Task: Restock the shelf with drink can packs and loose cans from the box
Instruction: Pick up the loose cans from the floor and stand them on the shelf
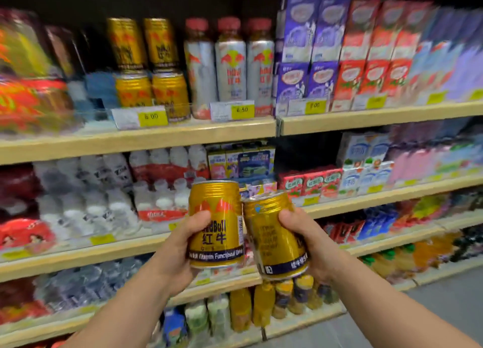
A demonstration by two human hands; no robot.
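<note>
My left hand [175, 253] grips an upright gold drink can [215, 224] with red bulls and a dark band near its base. My right hand [313, 245] holds a second gold can [274, 235], tilted left so its top touches the first can. Both cans are raised in front of the middle shelves. On the top shelf [183, 136], gold cans of the same kind [151, 68] stand stacked two high behind a yellow 6.00 price tag [153, 117]. The box is out of view.
Silver bottles with red caps [230, 68] stand right of the stacked cans, then purple and red cartons [339, 52]. Lower shelves hold white bottle packs [104, 196], small cartons and juice bottles [261, 306]. Grey floor [444, 303] shows at the lower right.
</note>
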